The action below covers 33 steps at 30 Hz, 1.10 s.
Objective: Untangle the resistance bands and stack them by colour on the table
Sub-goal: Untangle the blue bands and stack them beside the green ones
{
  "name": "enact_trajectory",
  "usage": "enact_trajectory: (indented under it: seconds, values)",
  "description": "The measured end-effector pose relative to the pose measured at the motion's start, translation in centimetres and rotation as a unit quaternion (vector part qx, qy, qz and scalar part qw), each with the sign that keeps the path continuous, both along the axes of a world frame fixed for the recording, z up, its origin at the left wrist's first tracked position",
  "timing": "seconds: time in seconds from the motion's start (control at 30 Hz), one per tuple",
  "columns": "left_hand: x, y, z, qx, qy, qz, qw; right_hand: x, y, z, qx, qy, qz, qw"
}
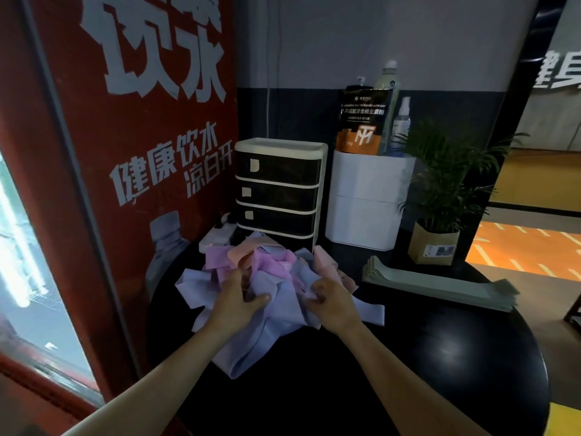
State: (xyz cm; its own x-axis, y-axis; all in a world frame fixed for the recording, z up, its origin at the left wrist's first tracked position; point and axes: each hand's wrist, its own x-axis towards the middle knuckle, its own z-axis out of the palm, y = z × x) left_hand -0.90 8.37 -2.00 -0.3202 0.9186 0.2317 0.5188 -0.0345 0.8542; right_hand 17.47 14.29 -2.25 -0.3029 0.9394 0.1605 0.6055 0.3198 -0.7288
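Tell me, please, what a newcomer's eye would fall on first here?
Probably the tangled heap of bands mid-table, lilac, pink and peach, with the left hand and right hand both gripping lilac bands. Next, the flat green stack to the right, and the big red poster at left.

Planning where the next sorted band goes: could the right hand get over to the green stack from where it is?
Probably yes. The right hand grips a lavender band in the tangled pile, and only bare table lies between it and the green stack.

Both forearms run off the bottom edge. The left fingers [251, 302] sink into the bands [267, 316], tips hidden. Drawer [278, 190] contents are unreadable.
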Motion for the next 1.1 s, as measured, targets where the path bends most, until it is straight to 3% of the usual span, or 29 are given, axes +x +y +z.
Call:
enact_trajectory:
  seconds: [0.13,0.37,0.5,0.63,0.8,0.97,1.1]
  values:
    - [-0.2,-0.2,0.4,0.000,-0.005,-0.004,1.000,0.4,-0.2,1.5,0.026,0.022,-0.031,0.999]
    - [0.4,0.2,3.2,0.104,0.056,0.013,0.993,1.9,0.5,7.5,0.077,0.195,-0.030,0.977]
    - [2.3,0.5,5.1,0.139,0.064,-0.018,0.988,3.9,1.0,10.0,0.156,0.200,-0.042,0.966]
    - [5.2,1.1,6.5,0.164,0.029,-0.060,0.984,5.8,1.0,11.7,0.170,0.184,-0.033,0.968]
    - [9.1,2.4,7.5,0.120,0.016,-0.168,0.978,7.2,-0.1,12.9,0.187,0.178,-0.003,0.966]
    - [10.8,3.3,6.5,0.102,0.020,-0.203,0.974,9.2,-0.6,13.2,0.200,0.196,-0.004,0.960]
    - [12.3,2.8,6.5,0.039,-0.047,-0.273,0.960,10.6,-0.7,12.9,0.187,0.201,-0.015,0.961]
